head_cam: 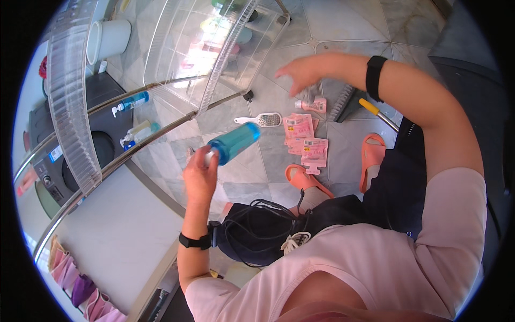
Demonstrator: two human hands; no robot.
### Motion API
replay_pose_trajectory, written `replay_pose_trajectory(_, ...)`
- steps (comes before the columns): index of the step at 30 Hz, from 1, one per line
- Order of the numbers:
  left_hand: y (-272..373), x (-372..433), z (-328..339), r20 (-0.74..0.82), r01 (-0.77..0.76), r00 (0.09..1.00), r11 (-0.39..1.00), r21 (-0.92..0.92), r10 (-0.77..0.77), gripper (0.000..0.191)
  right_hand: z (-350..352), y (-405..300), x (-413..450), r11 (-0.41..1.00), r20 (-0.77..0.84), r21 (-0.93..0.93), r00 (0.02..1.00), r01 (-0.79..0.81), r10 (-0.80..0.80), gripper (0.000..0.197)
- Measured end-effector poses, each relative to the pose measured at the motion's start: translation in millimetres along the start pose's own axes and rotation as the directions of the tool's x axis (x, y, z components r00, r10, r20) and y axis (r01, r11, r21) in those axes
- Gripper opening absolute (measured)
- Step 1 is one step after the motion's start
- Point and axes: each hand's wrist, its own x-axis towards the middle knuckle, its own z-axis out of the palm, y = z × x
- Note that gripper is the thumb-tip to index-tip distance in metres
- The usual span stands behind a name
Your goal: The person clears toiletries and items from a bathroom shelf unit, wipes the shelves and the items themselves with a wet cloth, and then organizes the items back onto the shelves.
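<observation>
My left hand (203,173) grips a translucent blue pump bottle (235,144) by its white top, the bottle tilted over the tiled floor. My right hand (303,74) is raised above the floor, blurred, its fingers apart and nothing seen in them. Beneath it lies a small pink bottle (316,105) with a white cap. Several pink printed pouches (299,131) lie overlapped nearer to me. A white hairbrush (263,120) rests to the left of the pouches. Clear plastic bins (177,52) sit in a metal-framed rack (161,133) at the upper left.
Around my feet are orange slippers (304,179). A grey brush head (342,102) and a yellow-tipped metal handle (369,106) lie to the right. Beyond the rack stand a dark front-loading machine (92,116), another blue pump bottle (134,102) and a white bin (110,40). Black cables (249,225) cross my lap.
</observation>
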Motion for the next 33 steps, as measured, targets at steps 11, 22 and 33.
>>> replay_pose_trajectory(11,114,70,6,-0.25,-0.365,0.907,0.928,-0.068,0.338,0.028,-11,-65,-16,0.969,-0.55,-0.091,0.799,0.23,-0.242,0.068)
replay_pose_trajectory(22,144,111,47,-0.287,-0.37,0.903,0.918,-0.145,0.319,0.066,-61,-10,20,0.982,-0.745,-0.162,0.641,0.093,-0.183,0.059)
replay_pose_trajectory(33,125,132,93,-0.283,-0.404,0.897,0.891,-0.208,0.341,0.063,-64,29,60,0.997,-0.843,0.034,0.534,-0.066,0.064,0.065)
